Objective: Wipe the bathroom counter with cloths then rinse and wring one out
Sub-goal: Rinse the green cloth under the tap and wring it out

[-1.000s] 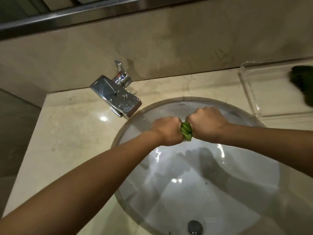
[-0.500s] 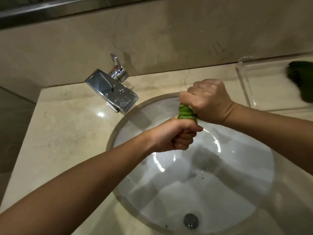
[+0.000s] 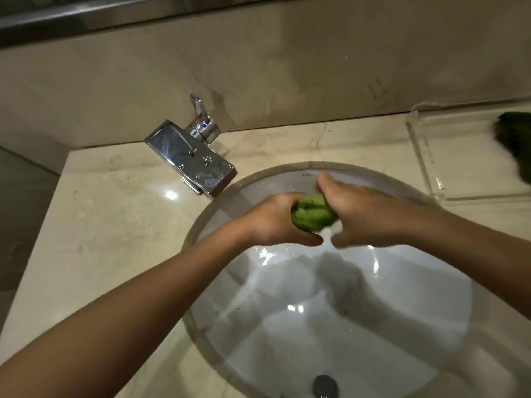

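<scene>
A pale marble counter (image 3: 100, 225) runs under a matching stone backsplash (image 3: 258, 67), with a white basin (image 3: 316, 326) sunk into it. Both your hands are out over the basin's far half. Your left hand (image 3: 273, 222) has its fingers curled round one end of the bunched green cloth (image 3: 313, 214), and your right hand (image 3: 356, 214) grips the other end, somewhat blurred. The cloth sits squeezed between your two sets of fingers, clear of the basin wall below. The tips of both hands nearest you almost meet just under the wad. Beyond your left fingers and a little to their left, the chrome faucet (image 3: 191, 159) juts over the rim, no water showing from it. Well below your fingers lies the dark drain (image 3: 324, 386). Past your right fingers, a clear tray (image 3: 422, 156) holds a darker green cloth (image 3: 514, 145).
</scene>
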`<state>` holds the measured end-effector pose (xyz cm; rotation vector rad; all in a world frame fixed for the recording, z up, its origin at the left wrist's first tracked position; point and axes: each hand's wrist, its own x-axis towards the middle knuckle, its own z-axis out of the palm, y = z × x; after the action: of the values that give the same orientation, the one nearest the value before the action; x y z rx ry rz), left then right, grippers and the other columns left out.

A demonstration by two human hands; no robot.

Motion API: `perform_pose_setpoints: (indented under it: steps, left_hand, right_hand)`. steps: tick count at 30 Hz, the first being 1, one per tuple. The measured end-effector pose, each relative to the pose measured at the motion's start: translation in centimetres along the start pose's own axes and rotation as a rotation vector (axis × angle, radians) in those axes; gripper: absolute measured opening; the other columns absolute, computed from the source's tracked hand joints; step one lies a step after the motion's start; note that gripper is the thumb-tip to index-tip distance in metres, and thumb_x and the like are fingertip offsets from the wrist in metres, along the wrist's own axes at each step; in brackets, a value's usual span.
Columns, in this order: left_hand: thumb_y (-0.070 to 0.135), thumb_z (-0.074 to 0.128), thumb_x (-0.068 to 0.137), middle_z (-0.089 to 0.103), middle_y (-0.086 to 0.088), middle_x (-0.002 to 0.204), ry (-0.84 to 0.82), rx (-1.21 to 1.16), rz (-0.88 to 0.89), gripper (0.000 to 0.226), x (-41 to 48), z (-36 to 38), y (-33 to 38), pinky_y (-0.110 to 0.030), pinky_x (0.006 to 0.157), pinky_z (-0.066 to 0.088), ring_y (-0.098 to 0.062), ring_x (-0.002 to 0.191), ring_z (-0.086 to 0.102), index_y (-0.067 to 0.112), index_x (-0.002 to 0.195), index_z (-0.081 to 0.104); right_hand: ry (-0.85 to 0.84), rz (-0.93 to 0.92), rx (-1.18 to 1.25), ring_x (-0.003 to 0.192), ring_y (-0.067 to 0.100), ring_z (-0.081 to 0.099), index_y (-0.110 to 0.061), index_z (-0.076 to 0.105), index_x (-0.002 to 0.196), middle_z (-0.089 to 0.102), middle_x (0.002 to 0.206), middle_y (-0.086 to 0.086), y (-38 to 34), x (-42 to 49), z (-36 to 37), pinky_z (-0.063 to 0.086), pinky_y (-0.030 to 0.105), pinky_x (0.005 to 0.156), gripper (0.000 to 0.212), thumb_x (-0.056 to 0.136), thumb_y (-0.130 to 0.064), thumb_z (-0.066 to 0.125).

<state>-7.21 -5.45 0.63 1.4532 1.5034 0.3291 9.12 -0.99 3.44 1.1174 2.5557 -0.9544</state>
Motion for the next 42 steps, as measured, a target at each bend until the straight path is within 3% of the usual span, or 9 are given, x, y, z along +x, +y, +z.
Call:
perform_pose_setpoints:
  steps: [6,10,16,20,23,26,29,35,42]
  left_hand:
    - [0.032,0.06,0.077,0.063,0.003,0.089,0.431,0.744,0.262,0.013,-0.5,0.5,-0.4,-0.027,0.066,0.029,-0.025,0.085,0.061,0.026,0.088,0.056]
    - [0.024,0.055,0.078,0.061,-0.004,0.08,0.606,0.83,0.702,0.013,0.9,0.4,-1.0,-0.026,0.061,0.033,-0.024,0.075,0.054,0.017,0.089,0.054]
    - [0.009,0.06,0.087,0.06,-0.003,0.073,0.551,0.91,1.043,0.018,2.0,-0.1,-0.9,-0.028,0.039,0.034,-0.019,0.063,0.056,0.017,0.096,0.047]
    - [0.009,0.057,0.077,0.053,-0.001,0.057,0.423,1.088,0.872,0.011,2.0,-0.4,-0.7,-0.022,0.044,0.02,-0.021,0.044,0.047,0.013,0.086,0.051]
    - [0.018,0.049,0.087,0.065,-0.003,0.086,0.13,1.172,0.36,0.014,1.5,1.0,1.1,-0.029,0.059,0.033,-0.027,0.068,0.055,0.016,0.1,0.053]
    - [0.02,0.049,0.086,0.064,-0.005,0.096,0.098,0.902,0.021,0.013,2.4,1.4,1.7,-0.031,0.069,0.04,-0.031,0.089,0.06,0.016,0.095,0.059]
    - [0.012,0.055,0.075,0.044,0.002,0.051,0.01,0.308,-0.15,0.022,3.4,1.1,1.1,-0.021,0.049,0.032,-0.021,0.055,0.044,0.014,0.056,0.043]
    - [0.002,0.054,0.085,0.023,0.003,0.045,-0.118,-0.452,-0.266,0.043,1.6,1.3,1.8,-0.015,0.041,0.013,-0.01,0.038,0.017,0.02,0.057,0.026]
    - [0.008,0.044,0.092,0.02,0.008,0.042,-0.38,-0.674,-0.247,0.041,0.1,0.1,3.3,-0.018,0.038,0.007,-0.004,0.034,0.014,0.02,0.058,0.024]
  right_hand:
    - [-0.196,0.171,1.024,0.082,0.018,0.059,-0.022,0.055,0.1,0.06,0.098,0.006,3.0,-1.4,-0.1,0.052,0.036,0.07,0.066,0.05,-0.056,0.081]
    - [-0.686,0.244,1.441,0.087,0.033,0.061,-0.003,0.06,0.108,0.061,0.098,0.018,4.1,0.5,2.1,0.053,0.042,0.07,0.092,0.05,-0.073,0.069]
    - [-0.811,0.193,1.532,0.043,0.008,0.037,-0.013,0.048,0.075,0.046,0.057,0.002,1.3,0.3,3.3,0.031,0.016,0.04,0.04,0.062,-0.029,0.082]
    - [-0.379,0.421,1.106,0.043,0.01,0.019,-0.017,0.035,0.064,0.03,0.049,-0.001,0.1,0.1,3.7,0.015,0.021,0.042,0.035,0.074,-0.005,0.066]
    - [-0.075,0.369,0.549,0.046,0.018,0.041,-0.012,0.047,0.065,0.045,0.053,0.002,0.1,1.2,3.3,0.029,0.023,0.045,0.021,0.071,-0.009,0.067]
    - [0.076,0.173,-0.139,0.082,0.031,0.061,-0.017,0.06,0.089,0.065,0.088,0.009,0.5,2.7,2.4,0.04,0.027,0.061,0.014,0.078,-0.025,0.06]
    - [0.144,-0.028,-0.594,0.095,0.031,0.06,-0.021,0.054,0.106,0.064,0.104,0.006,0.9,3.9,1.0,0.033,0.028,0.061,0.02,0.088,-0.023,0.047]
    - [0.565,-0.532,-0.695,0.032,0.023,0.05,-0.012,0.049,0.059,0.049,0.038,0.005,2.1,4.7,-0.5,0.027,0.019,0.044,0.006,0.061,-0.007,0.049]
    - [0.904,-0.684,-0.702,0.036,0.022,0.037,-0.014,0.044,0.059,0.038,0.042,0.003,1.6,4.0,-1.9,0.021,0.021,0.043,0.017,0.067,-0.002,0.052]
